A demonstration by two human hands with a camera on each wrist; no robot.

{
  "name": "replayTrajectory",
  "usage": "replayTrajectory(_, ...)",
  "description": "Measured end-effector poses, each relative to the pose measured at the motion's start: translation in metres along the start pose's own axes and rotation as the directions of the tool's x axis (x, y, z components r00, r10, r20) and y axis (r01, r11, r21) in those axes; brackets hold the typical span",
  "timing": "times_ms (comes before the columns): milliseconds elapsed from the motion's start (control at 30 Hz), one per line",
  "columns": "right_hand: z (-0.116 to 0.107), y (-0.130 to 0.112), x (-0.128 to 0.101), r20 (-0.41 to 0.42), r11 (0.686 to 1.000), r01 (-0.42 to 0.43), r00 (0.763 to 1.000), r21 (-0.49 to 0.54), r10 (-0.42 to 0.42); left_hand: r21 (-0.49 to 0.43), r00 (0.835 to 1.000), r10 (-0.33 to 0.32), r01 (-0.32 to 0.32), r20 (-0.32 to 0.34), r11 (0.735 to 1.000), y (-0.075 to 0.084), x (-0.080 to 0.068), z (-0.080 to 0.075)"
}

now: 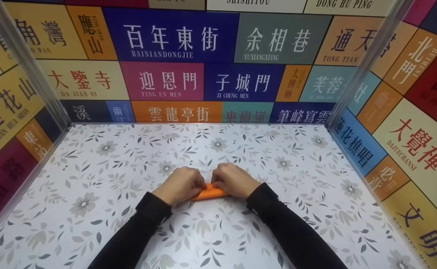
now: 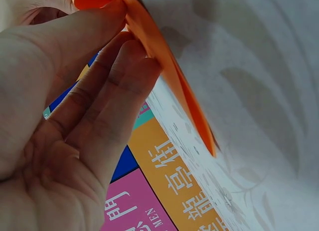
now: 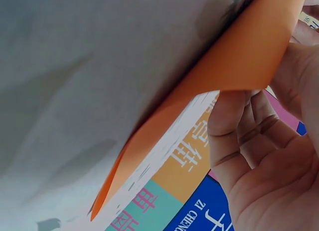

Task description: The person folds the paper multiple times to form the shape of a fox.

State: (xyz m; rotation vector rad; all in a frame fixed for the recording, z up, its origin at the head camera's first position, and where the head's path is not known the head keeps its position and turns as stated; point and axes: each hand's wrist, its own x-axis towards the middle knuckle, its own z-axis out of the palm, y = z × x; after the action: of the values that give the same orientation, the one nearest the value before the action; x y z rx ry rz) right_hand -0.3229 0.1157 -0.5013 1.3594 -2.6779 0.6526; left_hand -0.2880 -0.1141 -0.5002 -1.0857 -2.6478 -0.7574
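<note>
Both hands lie close together on the tabletop [image 1: 240, 231], knuckles up, and between them is an orange paper [image 1: 208, 193]. The left hand [image 1: 180, 185] pinches its end of the paper: in the left wrist view the thumb and fingers [image 2: 117, 74] close on the orange edge. The right hand [image 1: 234, 180] holds the other end, with its fingers [image 3: 234, 131] curled under the sheet (the thumb is mostly hidden there). The paper seems folded into a narrow strip, though the hands cover most of it. It lies low, just over the flower-patterned surface. Beyond the hands stands a wall of coloured signs [image 1: 166, 80], and similar walls are at both sides.
</note>
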Motion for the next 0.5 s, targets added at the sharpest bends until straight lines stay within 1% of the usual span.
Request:
replayTrajectory(300,0.002,0.0005,0.0003,-0.013,1.0,0.022,1.0,-0.02,-0.022,0.009,1.0,-0.013,0.013,0.007,1.0,-0.0016,-0.0007,0.0013)
replayTrajectory(500,0.0006,-0.0005,0.0012,0.011,1.0,0.002,1.0,-0.004,-0.002,0.003,1.0,-0.004,0.004,-0.002,1.0,-0.0026,-0.0001,0.0018)
